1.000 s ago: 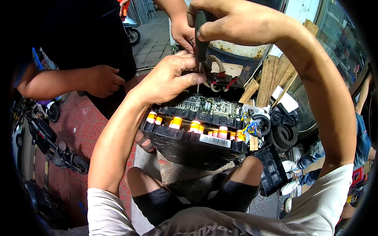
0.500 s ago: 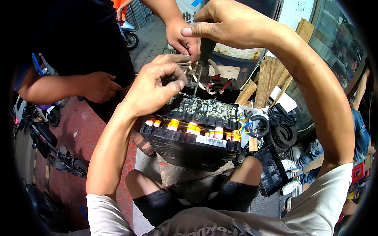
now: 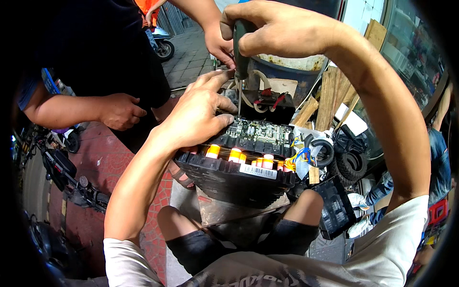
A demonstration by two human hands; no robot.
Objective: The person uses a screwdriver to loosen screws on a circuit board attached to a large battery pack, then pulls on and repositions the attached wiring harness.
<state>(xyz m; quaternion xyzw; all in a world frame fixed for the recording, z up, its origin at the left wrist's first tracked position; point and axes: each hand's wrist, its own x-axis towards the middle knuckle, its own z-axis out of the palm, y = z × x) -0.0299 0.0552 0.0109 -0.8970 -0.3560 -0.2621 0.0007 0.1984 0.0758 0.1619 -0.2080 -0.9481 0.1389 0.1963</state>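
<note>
My right hand (image 3: 267,33) is closed round a dark-handled screwdriver (image 3: 241,60), held upright with its shaft down at the far edge of a green circuit board (image 3: 260,134). My left hand (image 3: 203,112) lies at the board's left part, fingers apart, thumb beside the shaft. The board sits in a black battery case (image 3: 220,177) with orange-and-white cylinders (image 3: 213,151) along the near side and blue and yellow wires (image 3: 302,155) at the right. Behind it are red and white leads (image 3: 265,93). Another person's hand (image 3: 220,48) is just left of the screwdriver handle.
A person in dark clothes (image 3: 105,57) stands at left. Behind are a parked motorbike (image 3: 67,172), a drum (image 3: 296,64) and wooden planks (image 3: 327,95). At right lie tyres (image 3: 349,167), another black case (image 3: 334,208) and someone's jeans-clad legs (image 3: 435,162). A board (image 3: 215,215) sits under the battery.
My right thumb lifted off the screwdriver handle half a second ago and is now back around it. My left fingers, curled half a second ago, are now more stretched out, with the thumb lower.
</note>
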